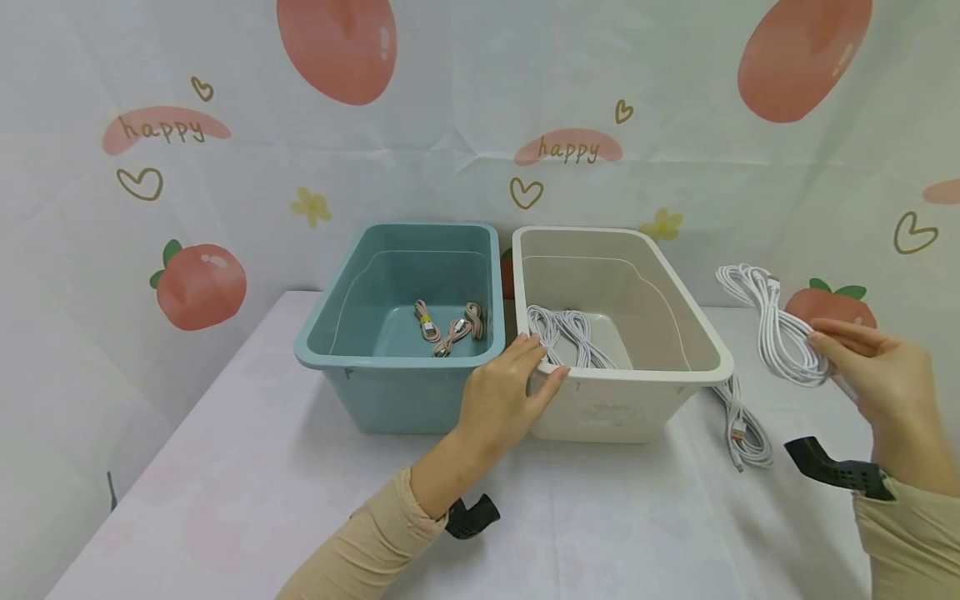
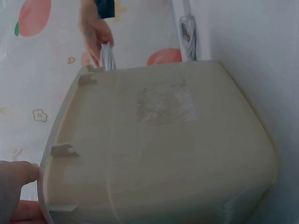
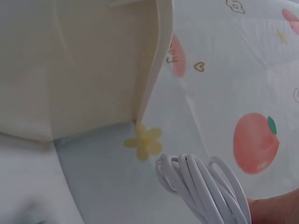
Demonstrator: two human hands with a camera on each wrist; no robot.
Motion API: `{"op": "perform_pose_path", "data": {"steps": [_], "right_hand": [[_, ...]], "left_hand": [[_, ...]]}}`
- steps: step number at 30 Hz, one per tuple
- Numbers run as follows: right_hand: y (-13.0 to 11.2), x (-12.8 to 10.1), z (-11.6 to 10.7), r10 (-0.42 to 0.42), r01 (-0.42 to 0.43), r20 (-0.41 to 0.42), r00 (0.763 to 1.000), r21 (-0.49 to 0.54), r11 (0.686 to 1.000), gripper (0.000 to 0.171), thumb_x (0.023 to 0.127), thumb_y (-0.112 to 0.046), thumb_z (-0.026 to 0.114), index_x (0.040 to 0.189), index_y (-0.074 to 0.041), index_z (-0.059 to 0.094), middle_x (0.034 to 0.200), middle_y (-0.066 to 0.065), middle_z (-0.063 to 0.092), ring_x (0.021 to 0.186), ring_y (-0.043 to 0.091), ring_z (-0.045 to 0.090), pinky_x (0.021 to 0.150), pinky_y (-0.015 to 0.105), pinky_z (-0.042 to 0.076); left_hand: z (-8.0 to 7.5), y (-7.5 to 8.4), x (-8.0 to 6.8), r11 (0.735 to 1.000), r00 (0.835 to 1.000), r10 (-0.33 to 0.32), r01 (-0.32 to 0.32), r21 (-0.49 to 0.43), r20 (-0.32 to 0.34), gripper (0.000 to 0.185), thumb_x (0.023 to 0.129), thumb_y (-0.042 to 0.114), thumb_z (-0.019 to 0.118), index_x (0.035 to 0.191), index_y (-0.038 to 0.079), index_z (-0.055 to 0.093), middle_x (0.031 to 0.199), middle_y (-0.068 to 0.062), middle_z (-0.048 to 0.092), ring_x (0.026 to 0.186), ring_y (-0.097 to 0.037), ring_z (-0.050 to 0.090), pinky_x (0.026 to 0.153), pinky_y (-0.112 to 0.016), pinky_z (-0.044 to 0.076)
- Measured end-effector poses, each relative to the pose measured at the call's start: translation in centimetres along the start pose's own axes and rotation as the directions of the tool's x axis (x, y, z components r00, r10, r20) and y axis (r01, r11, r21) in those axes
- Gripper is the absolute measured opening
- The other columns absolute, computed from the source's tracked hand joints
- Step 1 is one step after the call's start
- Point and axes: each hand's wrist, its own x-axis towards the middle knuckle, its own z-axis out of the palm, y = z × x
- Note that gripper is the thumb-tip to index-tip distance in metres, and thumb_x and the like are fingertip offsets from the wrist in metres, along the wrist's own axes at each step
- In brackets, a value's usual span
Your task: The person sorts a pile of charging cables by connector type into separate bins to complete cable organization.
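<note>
A cream plastic bin (image 1: 622, 408) stands beside a blue-green bin (image 1: 405, 398). My left hand (image 1: 504, 392) holds the cream bin's near left corner, its thumb on the front rim and its fingers at the side. Off to the right, my right hand (image 1: 888, 371) pinches a coiled white cable (image 1: 787, 342), which hangs above the table. The right wrist view shows the loops of this white cable (image 3: 205, 186) close up. Coiled white cables (image 1: 573, 333) lie inside the cream bin. Brownish-pink cables (image 1: 453, 337) lie in the blue-green bin.
Another coiled white cable (image 1: 742, 429) with a plug lies on the table (image 1: 600, 517) right of the cream bin. Behind both bins rises a patterned white cloth (image 1: 435, 158). A black strap (image 1: 840, 467) is on the right wrist.
</note>
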Motion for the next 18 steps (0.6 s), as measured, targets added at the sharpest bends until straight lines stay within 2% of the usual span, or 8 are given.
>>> {"op": "perform_pose_path", "data": {"steps": [5, 13, 15, 18], "right_hand": [[-1.2, -0.1, 0.5, -0.014, 0.013, 0.020, 1.000, 0.075, 0.997, 0.015, 0.076, -0.014, 0.076, 0.077, -0.029, 0.075, 0.068, -0.023, 0.068, 0.062, -0.008, 0.056, 0.049, 0.009, 0.044], [-2.5, -0.3, 1.4, -0.041, 0.033, 0.042, 0.998, 0.175, 0.984, 0.016, 0.075, -0.010, 0.077, 0.086, -0.022, 0.077, 0.076, -0.021, 0.071, 0.072, -0.010, 0.061, 0.056, 0.008, 0.050], [-2.8, -0.3, 1.7, -0.058, 0.051, 0.037, 0.998, 0.162, 0.986, 0.016, 0.075, -0.011, 0.076, 0.087, -0.022, 0.077, 0.076, -0.022, 0.071, 0.073, -0.011, 0.062, 0.056, 0.007, 0.050], [-3.3, -0.4, 2.0, -0.071, 0.071, 0.009, 0.997, 0.038, 0.997, 0.014, 0.077, -0.017, 0.075, 0.087, -0.027, 0.076, 0.073, -0.026, 0.068, 0.074, -0.014, 0.058, 0.058, 0.003, 0.047]], "left_hand": [[0.0, 0.0, 0.0, 1.000, 1.000, -0.003, 0.003, -0.001, 0.006, 0.034, 0.087, 0.033, 0.063, 0.103, 0.005, 0.071, 0.113, -0.008, 0.069, 0.110, -0.021, 0.064, 0.079, -0.034, 0.057], [-0.1, 0.1, 0.0, 1.000, 1.000, 0.005, -0.005, 0.006, -0.003, 0.033, 0.087, 0.033, 0.064, 0.102, 0.005, 0.071, 0.112, -0.008, 0.069, 0.109, -0.021, 0.064, 0.078, -0.033, 0.058], [0.0, 0.1, 0.0, 1.000, 1.000, 0.003, -0.003, 0.004, -0.002, 0.033, 0.087, 0.033, 0.064, 0.102, 0.005, 0.071, 0.113, -0.008, 0.069, 0.109, -0.021, 0.064, 0.078, -0.034, 0.058], [0.0, 0.1, 0.0, 1.000, 1.000, -0.001, 0.001, 0.003, 0.002, 0.033, 0.087, 0.033, 0.063, 0.103, 0.005, 0.071, 0.113, -0.008, 0.069, 0.110, -0.021, 0.064, 0.079, -0.034, 0.057]]}}
